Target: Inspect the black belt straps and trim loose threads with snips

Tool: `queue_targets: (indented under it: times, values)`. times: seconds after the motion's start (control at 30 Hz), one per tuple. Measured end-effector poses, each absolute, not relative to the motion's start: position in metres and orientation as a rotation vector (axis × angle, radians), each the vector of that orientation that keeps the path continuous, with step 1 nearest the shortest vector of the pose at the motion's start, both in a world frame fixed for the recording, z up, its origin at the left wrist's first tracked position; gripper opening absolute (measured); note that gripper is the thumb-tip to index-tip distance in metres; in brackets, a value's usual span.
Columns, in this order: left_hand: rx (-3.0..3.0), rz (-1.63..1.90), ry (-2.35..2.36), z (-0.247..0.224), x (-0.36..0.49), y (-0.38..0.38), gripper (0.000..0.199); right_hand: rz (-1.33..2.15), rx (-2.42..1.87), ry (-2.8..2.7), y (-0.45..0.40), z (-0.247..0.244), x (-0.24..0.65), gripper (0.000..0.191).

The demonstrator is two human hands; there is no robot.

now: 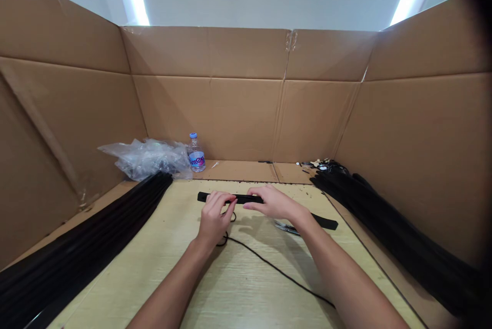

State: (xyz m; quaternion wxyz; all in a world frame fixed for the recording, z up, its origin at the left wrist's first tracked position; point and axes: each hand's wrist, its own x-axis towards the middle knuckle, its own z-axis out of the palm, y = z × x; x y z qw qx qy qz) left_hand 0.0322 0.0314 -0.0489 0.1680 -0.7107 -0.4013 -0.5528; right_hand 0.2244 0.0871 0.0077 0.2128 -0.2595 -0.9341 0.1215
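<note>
Left hand [215, 216] and right hand [274, 203] grasping a flat black strip [240, 199], black cord [269, 262] trailing from under the left hand across the tabletop [246, 298], metal snips [286, 227] beside the right hand, black strip bundles [384, 231] well off to either side

The left hand [215, 219] grips the left end of a flat black strip [230, 198], the right hand [272, 203] presses on it further along, and a thin black cord [269, 262] loops beside the left hand and trails toward the near right of the pale wood-grain tabletop [192, 288]. A pair of scissors [286, 227] lies partly hidden under the right wrist. Bundles of long black strips [77, 231] lie along the table's left edge and more [388, 231] along its right, while a crumpled clear plastic bag [146, 159] and a water bottle [196, 153] sit beyond its far edge before cardboard walls [207, 114].
</note>
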Motion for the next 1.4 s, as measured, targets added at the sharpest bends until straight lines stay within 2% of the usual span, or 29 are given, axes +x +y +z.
queue_targets:
  times: [0.67, 0.93, 1.2, 1.33, 1.4]
  values:
    - [-2.008, -1.596, -1.205, -0.049, 0.035, 0.030, 0.001, 0.249, -0.772, -2.561, 0.089, 0.005, 0.222, 0.038]
    - [-2.162, -1.392, -1.151, -0.040, -0.001, 0.038, 0.006, 0.143, -0.891, -2.545, 0.094, 0.009, 0.237, 0.041]
    - [-2.415, -1.925, -1.543, 0.003, -0.044, 0.038, 0.021, 0.128, -0.649, -2.567, 0.087, 0.024, 0.242, 0.041]
    - [-2.543, -2.040, -1.751, 0.011, -0.024, 0.051, 0.027, 0.139, -0.571, -2.492, 0.083, 0.027, 0.238, 0.042]
    - [-2.649, -1.978, -1.707, 0.009, -0.002, 0.057, 0.025, 0.094, -0.583, -2.425, 0.084, 0.027, 0.237, 0.041]
